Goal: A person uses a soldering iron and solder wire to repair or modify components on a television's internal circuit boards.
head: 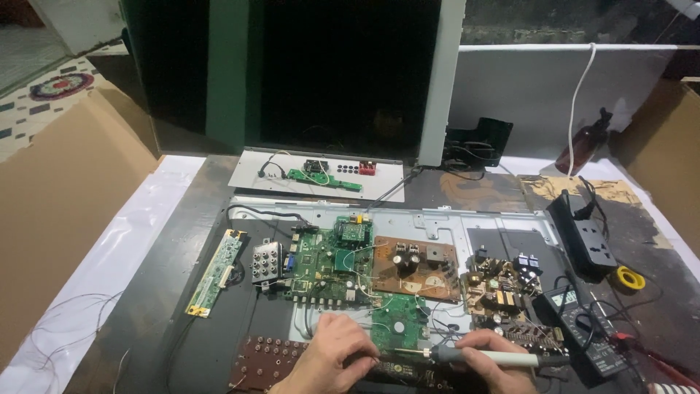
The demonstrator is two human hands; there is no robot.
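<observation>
Right hand (487, 359) closed around soldering iron (467, 356), gripped on pale handle, tip aimed left. Iron light, rigid; hold handle only, metal end likely hot. Left hand (332, 355) curled, fingertips pressing dark board strip (397, 372) at near edge. Beyond: small green circuit board (397, 327), fragile, edge-hold. Farther: brown power board (415, 266), multimeter (583, 328) right.

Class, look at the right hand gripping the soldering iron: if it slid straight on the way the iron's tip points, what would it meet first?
Most likely the left hand: the right hand aims the white-handled soldering iron leftward, tip nearly at the left fingers; depth is uncertain.
</observation>
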